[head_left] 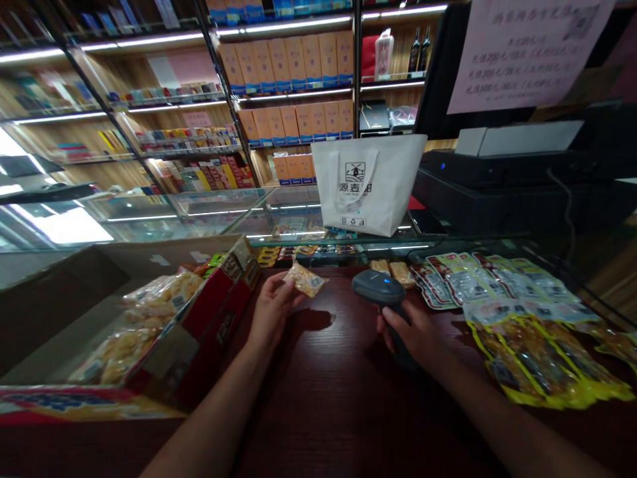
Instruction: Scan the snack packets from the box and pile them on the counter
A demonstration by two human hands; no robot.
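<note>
My left hand pinches a small clear-wrapped snack packet with a dark printed code, held just above the dark red counter. In my right hand is a black barcode scanner, gripped by its handle, with a blue light on top and its head turned left toward the packet. Two similar wrapped snacks lie behind the scanner. To the left, an open cardboard box holds several bags of pale snacks.
Several vacuum packs with yellow edges and flat white-and-red packets cover the right side. A white tote bag stands on the glass case ahead. A monitor with a pink notice rises at the right; stocked shelves line the back.
</note>
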